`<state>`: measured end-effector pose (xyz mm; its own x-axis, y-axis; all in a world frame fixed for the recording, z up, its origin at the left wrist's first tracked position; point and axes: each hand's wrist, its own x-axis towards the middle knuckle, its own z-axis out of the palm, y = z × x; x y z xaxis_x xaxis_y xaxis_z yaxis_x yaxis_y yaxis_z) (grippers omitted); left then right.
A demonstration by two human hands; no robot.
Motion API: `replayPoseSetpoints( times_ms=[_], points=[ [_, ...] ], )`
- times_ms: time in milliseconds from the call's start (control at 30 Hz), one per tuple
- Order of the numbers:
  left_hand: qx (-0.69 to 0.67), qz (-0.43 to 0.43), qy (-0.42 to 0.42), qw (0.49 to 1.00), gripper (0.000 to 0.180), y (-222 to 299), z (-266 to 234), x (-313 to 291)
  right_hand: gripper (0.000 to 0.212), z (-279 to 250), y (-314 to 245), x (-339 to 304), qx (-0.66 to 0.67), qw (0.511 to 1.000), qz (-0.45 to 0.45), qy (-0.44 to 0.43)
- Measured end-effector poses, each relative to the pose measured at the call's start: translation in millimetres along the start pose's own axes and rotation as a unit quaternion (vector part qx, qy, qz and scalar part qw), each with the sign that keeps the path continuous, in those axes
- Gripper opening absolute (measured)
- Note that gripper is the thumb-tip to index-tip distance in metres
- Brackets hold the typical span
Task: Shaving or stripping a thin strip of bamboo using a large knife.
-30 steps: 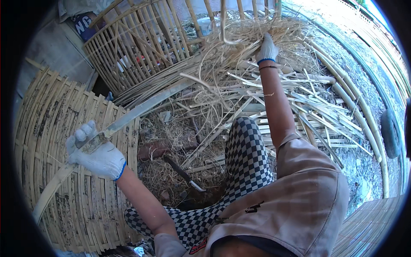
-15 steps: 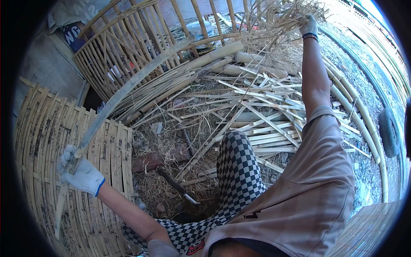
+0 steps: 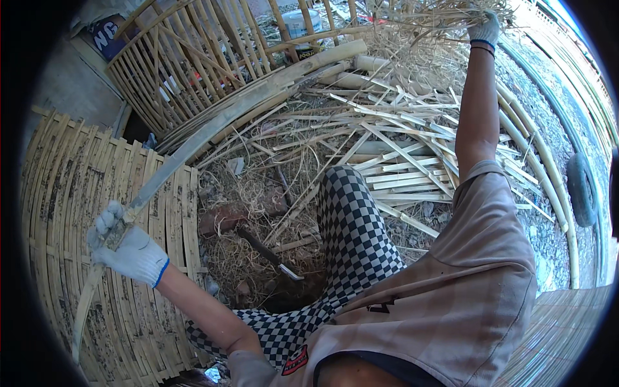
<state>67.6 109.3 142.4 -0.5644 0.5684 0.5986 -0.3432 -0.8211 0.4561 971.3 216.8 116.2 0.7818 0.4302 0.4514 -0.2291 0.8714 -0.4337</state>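
Note:
My left hand [image 3: 132,250], in a white knit glove with a blue cuff, is closed around a long bamboo strip [image 3: 187,151]. The strip slants from the lower left up past the hand toward the bamboo poles at the back. Far out at the upper right, my gloved right hand [image 3: 485,29] is closed at the edge of a tangle of dry bamboo shavings [image 3: 429,26]. Its fingers are partly covered by the shavings. Below my left hand lies a woven bamboo slat panel [image 3: 138,309].
Split bamboo sticks [image 3: 403,168] lie piled ahead of my checkered knee. A reddish brick [image 3: 225,218] and a dark-handled blade [image 3: 261,251] rest among shavings. A bamboo rail frame [image 3: 187,58] stands at the back left, a bucket [image 3: 302,24] behind it. A tyre [image 3: 581,188] lies at right.
My right hand has moved slightly right and farther out with the shavings. The strip's far end has dropped toward the poles, while my left hand keeps its grip. The view has shifted a little.

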Motion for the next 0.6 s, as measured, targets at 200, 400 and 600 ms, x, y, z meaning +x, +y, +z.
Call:
replayPoseSetpoints(
  times_ms=[200, 400, 600],
  points=[
    [-0.214, -0.141, -0.169, 0.952, 0.055, -41, 63, -50, 0.017, 28, -139, -90, -0.003, 0.998, -0.052, -0.027],
    [-0.318, -0.324, -0.187, 0.871, 0.068, -85, 146, -150, 0.021, -56, -286, -198, 0.006, 0.997, -0.061, -0.055],
    [-0.354, -0.43, -0.232, 0.798, 0.065, -116, 203, -244, 0.036, -136, -459, -324, -0.22, 0.957, -0.181, 0.059]
  ],
)
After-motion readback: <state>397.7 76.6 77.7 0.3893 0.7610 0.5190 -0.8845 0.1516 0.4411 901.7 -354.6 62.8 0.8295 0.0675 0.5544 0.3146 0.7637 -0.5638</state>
